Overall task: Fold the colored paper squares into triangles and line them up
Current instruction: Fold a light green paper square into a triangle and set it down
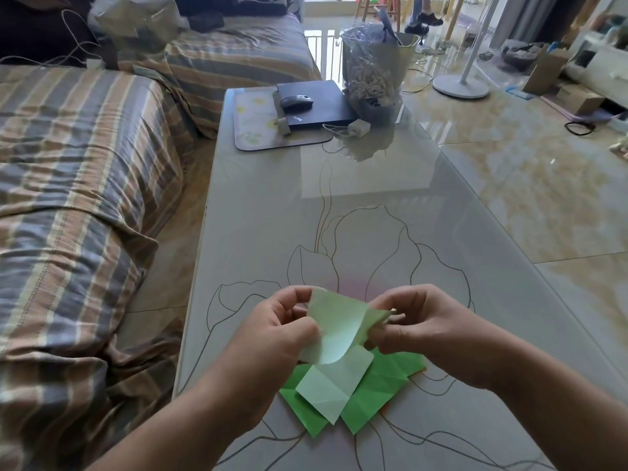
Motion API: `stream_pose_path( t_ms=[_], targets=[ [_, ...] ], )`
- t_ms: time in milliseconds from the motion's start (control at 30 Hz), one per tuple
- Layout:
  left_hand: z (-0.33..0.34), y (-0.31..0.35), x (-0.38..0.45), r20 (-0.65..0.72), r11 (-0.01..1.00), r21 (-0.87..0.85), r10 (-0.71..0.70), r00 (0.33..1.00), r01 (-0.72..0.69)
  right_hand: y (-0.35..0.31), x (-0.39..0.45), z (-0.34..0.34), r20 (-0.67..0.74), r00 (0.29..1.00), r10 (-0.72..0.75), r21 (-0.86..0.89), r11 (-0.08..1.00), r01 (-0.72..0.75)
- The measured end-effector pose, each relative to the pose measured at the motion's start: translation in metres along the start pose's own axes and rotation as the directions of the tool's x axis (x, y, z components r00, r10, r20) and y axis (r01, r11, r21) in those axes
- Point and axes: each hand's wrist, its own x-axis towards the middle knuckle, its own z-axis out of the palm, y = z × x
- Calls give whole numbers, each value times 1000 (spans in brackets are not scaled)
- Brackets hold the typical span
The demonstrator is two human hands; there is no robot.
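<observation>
Fingers of the left hand [285, 321] and right hand [411, 321] pinch opposite edges of a pale green paper square [334, 328] held curled above the glass table [373, 198]. Its lower corner droops over a pile of green papers [384, 379] lying on the table near the front edge. The held sheet hides the fingertips behind it and part of the pile.

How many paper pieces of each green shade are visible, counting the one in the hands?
Pale green paper: 2, one held by the left hand and right hand, one on the pile
Bright green paper: overlapping, count unclear
Total: at least 3
</observation>
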Motion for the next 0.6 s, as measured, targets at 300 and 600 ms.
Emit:
stream_pose_path(
  t_ms=[300, 600],
  targets=[
    [-1, 3, -9, 294, 988, 152, -38, 955, -7, -3, 0, -4, 129, 990, 51, 220, 972, -79],
    [4, -3, 2, 62, 992, -121, -19, 998, 26, -4, 4, 1, -198, 979, 39, 203, 979, 2]
  ],
)
